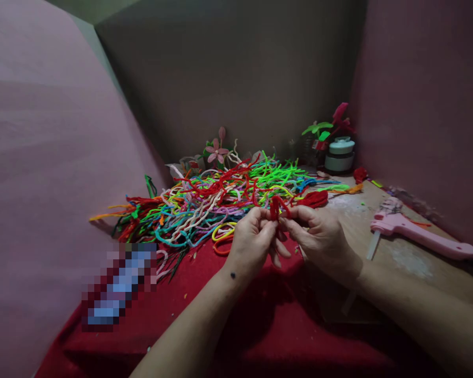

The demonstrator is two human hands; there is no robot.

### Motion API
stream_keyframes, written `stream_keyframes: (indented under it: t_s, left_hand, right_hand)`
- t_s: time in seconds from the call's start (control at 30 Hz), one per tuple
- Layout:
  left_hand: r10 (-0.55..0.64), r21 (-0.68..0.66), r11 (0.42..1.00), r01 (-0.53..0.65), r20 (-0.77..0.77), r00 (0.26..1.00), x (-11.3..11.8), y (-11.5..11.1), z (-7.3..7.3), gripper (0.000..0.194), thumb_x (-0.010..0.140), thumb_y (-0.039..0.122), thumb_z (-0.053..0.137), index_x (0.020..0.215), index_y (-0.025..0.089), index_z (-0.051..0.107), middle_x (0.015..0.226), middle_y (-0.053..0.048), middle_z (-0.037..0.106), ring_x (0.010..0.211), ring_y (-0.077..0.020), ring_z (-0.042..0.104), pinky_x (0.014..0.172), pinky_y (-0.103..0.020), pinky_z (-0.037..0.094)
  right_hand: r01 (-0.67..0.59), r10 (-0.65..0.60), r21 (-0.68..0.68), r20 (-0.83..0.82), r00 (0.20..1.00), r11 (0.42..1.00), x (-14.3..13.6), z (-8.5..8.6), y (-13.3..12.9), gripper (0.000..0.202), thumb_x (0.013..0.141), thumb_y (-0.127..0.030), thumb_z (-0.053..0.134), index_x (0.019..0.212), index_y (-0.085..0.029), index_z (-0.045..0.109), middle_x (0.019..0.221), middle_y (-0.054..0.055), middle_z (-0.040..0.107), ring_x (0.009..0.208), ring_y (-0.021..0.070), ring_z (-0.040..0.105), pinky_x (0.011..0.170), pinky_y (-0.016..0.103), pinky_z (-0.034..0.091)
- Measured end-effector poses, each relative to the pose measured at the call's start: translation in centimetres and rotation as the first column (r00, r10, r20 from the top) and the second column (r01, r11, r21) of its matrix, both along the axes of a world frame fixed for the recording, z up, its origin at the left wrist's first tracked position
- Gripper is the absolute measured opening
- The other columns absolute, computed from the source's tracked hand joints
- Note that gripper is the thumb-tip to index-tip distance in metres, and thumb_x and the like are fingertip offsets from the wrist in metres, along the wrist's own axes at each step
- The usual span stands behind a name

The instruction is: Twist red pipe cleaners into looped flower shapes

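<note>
Between my two hands is a red pipe cleaner (275, 208), bent into small loops that stand up above the fingertips. My left hand (256, 236) pinches it from the left, thumb against forefinger, with the lower fingers loosely curled. From the right, my right hand (317, 233) pinches the same red piece, its fingertips close to those of the left. The pinched ends are partly hidden by the fingers. Just behind the hands lies a large tangled heap of pipe cleaners (205, 205) in many colours. A red fuzzy bundle (313, 199) rests beyond my right hand.
On the board (413, 262) at the right lies a pink glue gun (425, 236) with a glue stick in it. A lidded jar (339, 155) and a pink pipe-cleaner flower (216, 150) stand at the back. A blurred-out flat object (120, 286) lies left on the red cloth (173, 325).
</note>
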State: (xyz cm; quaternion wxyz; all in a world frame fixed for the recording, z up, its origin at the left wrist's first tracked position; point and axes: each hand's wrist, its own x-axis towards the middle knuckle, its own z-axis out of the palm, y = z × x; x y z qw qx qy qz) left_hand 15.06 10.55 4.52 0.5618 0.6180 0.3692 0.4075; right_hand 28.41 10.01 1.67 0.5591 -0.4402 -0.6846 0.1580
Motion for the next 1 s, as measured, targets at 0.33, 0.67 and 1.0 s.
stream_keyframes:
  t_s: [0.33,0.67,1.0]
  left_hand:
    - [0.042,0.027,0.999,-0.041,-0.048,0.998,-0.1,-0.1,-0.3,0.014,0.078,0.026,0.049,0.079,0.018,0.037,0.048,0.008,0.053,0.029,-0.0100,0.050,0.026,-0.017,0.039]
    - [-0.058,-0.040,0.997,0.059,0.016,0.998,0.0,-0.1,-0.1,0.019,0.077,0.027,0.051,0.086,0.019,0.037,0.054,0.006,0.055,0.037,-0.0146,0.058,0.028,-0.020,0.043]
    - [0.062,0.158,0.987,-0.039,-0.140,0.988,-0.1,0.3,-1.8,0.017,0.081,0.030,0.045,0.094,0.020,0.042,0.054,0.006,0.055,0.037,-0.0101,0.055,0.030,-0.016,0.040]
  right_hand:
    - [0.095,-0.152,0.256,0.214,0.965,0.962,0.1,0.3,0.1,0.010,0.077,-0.015,0.051,0.068,-0.017,0.056,0.056,-0.001,0.055,0.050,0.0093,0.049,0.052,0.021,0.038]
    - [0.193,-0.233,0.230,0.166,0.958,0.954,0.2,0.3,0.1,0.009,0.080,-0.018,0.050,0.074,-0.015,0.055,0.062,0.002,0.058,0.055,0.0117,0.053,0.054,0.023,0.038]
    - [0.182,-0.331,0.364,0.406,0.851,0.913,0.1,-0.3,0.2,0.015,0.079,-0.019,0.047,0.064,-0.017,0.050,0.058,0.002,0.054,0.052,0.0122,0.047,0.054,0.025,0.033]
